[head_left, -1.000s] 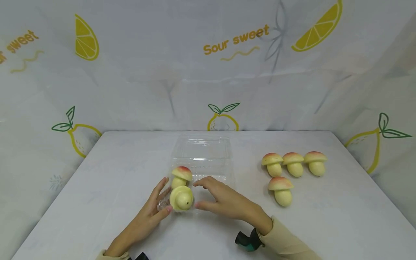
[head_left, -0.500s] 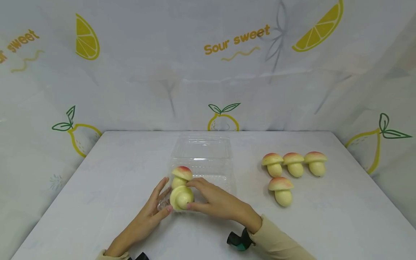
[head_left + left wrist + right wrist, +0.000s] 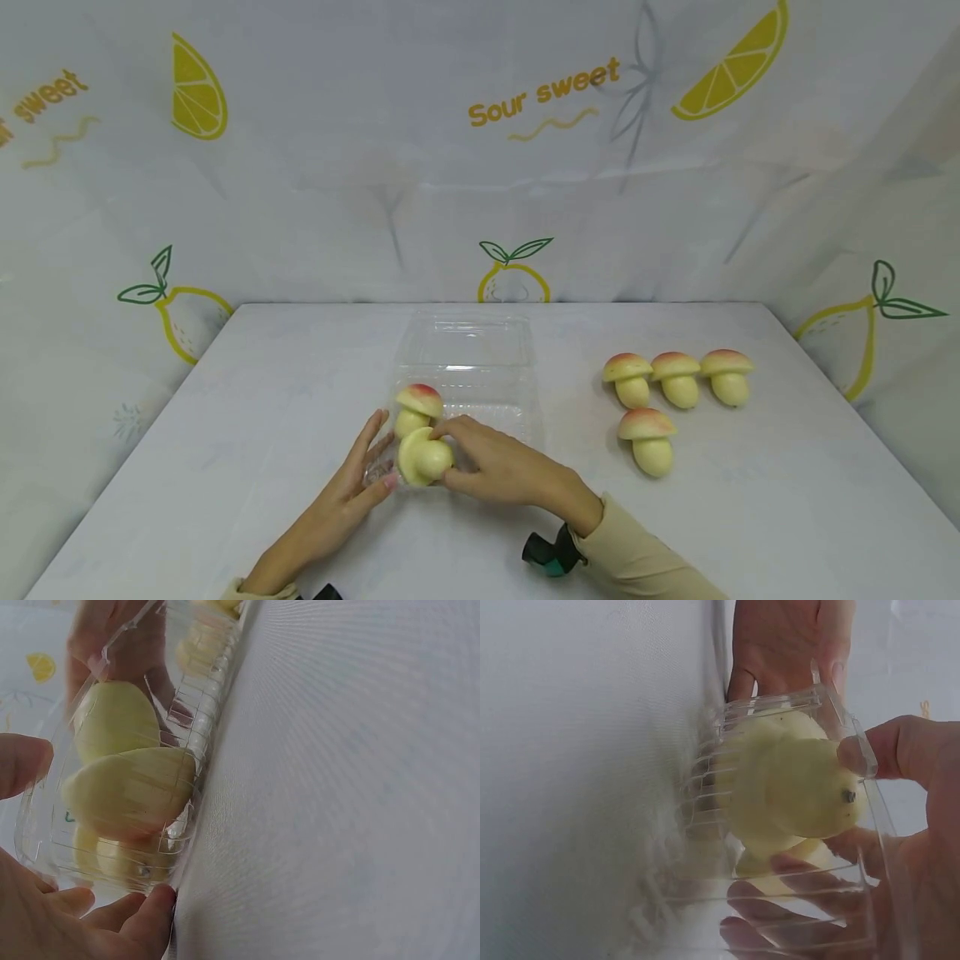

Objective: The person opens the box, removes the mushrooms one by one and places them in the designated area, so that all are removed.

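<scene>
A hinged clear plastic box point(image 3: 480, 392) lies open on the table, its lid point(image 3: 472, 340) folded back. In its left part sits a pale yellow mushroom point(image 3: 418, 402) with a reddish cap. In front of that one, a second mushroom point(image 3: 433, 460) lies with its stem toward me, tilted to the right. My right hand point(image 3: 502, 462) pinches this front mushroom between thumb and fingers, inside the box's walls. My left hand point(image 3: 348, 483) rests around the box's front left corner, thumb at the front and extended fingers along the left side. The box wall partly veils both mushrooms in the wrist views.
To the right of the box, three mushrooms point(image 3: 677, 380) stand in a row with red-tinged caps away from me. Another mushroom point(image 3: 648, 442) lies nearer, below the row. A white cloth point(image 3: 337, 208) with lemon prints hangs behind the table point(image 3: 262, 400).
My right hand has moved left onto the front mushroom and taken hold of it. That mushroom has turned, its stem swinging rightward. My left hand has stayed at the box corner.
</scene>
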{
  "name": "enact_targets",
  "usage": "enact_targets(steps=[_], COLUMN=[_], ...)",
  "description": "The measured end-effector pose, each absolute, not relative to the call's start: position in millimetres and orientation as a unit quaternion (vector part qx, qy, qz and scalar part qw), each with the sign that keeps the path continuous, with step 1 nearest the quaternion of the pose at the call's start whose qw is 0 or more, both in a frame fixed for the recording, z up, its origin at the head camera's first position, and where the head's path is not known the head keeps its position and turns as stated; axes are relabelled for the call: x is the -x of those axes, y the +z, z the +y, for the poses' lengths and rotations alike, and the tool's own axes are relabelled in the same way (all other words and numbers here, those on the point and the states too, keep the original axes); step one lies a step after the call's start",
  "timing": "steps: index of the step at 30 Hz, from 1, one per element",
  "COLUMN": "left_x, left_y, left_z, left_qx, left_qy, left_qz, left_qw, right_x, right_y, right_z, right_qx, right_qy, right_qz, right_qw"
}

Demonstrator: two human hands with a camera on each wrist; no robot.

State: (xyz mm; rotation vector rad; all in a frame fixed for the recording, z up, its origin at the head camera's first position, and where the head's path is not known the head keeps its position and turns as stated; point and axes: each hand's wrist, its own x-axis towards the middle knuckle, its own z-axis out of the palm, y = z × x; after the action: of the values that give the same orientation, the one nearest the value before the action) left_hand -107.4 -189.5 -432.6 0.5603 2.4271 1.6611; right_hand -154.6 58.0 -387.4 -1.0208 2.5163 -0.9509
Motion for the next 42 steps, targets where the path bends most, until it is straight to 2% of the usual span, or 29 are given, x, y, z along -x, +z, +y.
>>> enact_targets(steps=[9, 21, 38, 42], left_x=[106.4, 107.0, 107.5, 107.5], left_y=[-431.7, -432.7, -432.7, -432.8], left_z=[-189.3, -189.3, -190.3, -190.2], left_qx=[-0.183, -0.186, -0.183, -0.183], left_qy=[0.549, 0.548, 0.559, 0.556], left_qz=[0.812, 0.813, 0.807, 0.809], left_qw=[0.076, 0.065, 0.057, 0.057], right_x=[156.2, 159.9, 164.3, 164.5], right_y=[-388.6, -388.0, -385.0, -385.4], right_z=[60.0, 67.1, 73.1, 74.8], right_qx=[0.321, 0.349, 0.347, 0.366], right_qy=[-0.334, -0.324, -0.323, -0.31], right_qz=[0.877, 0.874, 0.875, 0.874], right_qw=[0.129, 0.097, 0.094, 0.076])
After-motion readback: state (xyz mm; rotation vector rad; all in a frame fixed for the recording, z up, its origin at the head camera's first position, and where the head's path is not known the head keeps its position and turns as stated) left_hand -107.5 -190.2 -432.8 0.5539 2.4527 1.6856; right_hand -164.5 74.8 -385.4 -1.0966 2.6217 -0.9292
